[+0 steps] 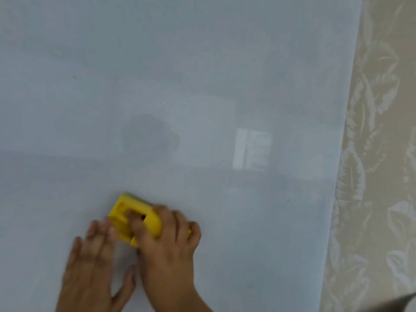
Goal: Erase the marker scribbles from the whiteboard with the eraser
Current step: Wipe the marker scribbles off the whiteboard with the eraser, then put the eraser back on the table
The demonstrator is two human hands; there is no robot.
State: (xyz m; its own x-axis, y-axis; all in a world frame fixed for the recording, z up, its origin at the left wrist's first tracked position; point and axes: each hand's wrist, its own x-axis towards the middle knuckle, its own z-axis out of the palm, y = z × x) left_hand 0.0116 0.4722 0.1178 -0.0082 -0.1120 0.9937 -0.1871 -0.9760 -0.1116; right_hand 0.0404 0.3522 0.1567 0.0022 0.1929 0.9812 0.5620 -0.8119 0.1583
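A glossy whiteboard point(180, 86) fills most of the view and shows only faint grey smudges and reflections; I see no clear marker scribbles, just a tiny dark speck at the upper left. A yellow eraser point(126, 210) lies against the board low and left of centre. My right hand point(168, 248) grips it from the right, fingers wrapped over its back. My left hand point(94, 262) rests flat on the board just left of the eraser, fingers spread, fingertips touching or nearly touching its lower edge. Both hands are motion-blurred.
The whiteboard's right edge point(344, 131) runs diagonally down the right side. Beyond it is beige wallpaper point(382, 154) with a pale leaf pattern. A dark grey object point(405, 302) shows in the bottom right corner.
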